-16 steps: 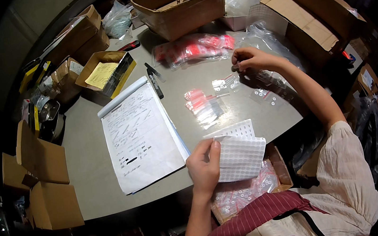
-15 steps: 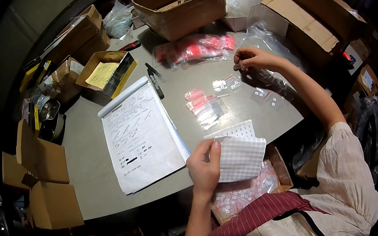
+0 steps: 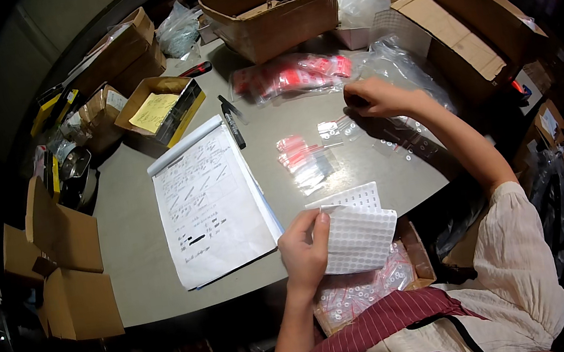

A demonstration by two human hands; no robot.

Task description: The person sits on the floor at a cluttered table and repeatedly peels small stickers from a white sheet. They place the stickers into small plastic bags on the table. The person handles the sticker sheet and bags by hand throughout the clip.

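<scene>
Tilts the right hand (image 3: 373, 98) over and dips the wrist slightly compared with a moment ago, off to the right of the notepad (image 3: 211, 206) near its top edge; curls the fingers, but cannot tell whether around anything. Holds the left hand (image 3: 306, 247) much as before. Close to the body, right of the notepad's lower end, an open carton (image 3: 418, 251) of clear bags with white rings (image 3: 358, 297). Above that carton, just beside the notepad's lower right corner, pinches white label sheets (image 3: 360, 237) between left thumb and fingers. On the desk (image 3: 143, 258), right of the notepad, red-edged clear bags (image 3: 303, 162); farther right, small clear bags (image 3: 333, 130), near the right hand. Beside the notepad's upper right corner, a black marker (image 3: 235, 132). Beyond the notepad's top, an open box (image 3: 183, 115) with yellow paper (image 3: 154, 112). Farther beyond, right of the notepad, red-and-clear packets (image 3: 291, 75), then a large cardboard box (image 3: 277, 27).
</scene>
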